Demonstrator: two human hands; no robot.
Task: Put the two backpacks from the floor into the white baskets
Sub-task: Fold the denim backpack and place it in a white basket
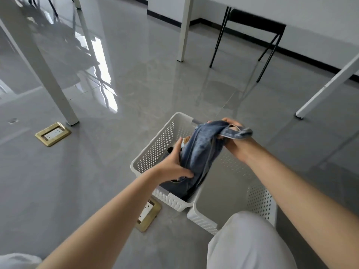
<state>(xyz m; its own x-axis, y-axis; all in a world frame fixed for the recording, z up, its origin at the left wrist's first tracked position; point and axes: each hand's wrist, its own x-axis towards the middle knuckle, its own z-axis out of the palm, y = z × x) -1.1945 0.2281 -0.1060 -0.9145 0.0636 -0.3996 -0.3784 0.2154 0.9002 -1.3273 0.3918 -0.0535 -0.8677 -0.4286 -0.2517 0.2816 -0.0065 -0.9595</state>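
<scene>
Crumpled blue denim backpack [200, 150] (both hands gripping) over left white basket [155, 150]

Bare forearms, no sleeves; white trousers [250, 241] on the legs.

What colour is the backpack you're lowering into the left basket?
Faded denim blue, with a paler strap edge; the backpack shows best in the head view.

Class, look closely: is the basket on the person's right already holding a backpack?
No: the right basket shows only its bare floor, while both hands hold the denim backpack over the left basket.
</scene>
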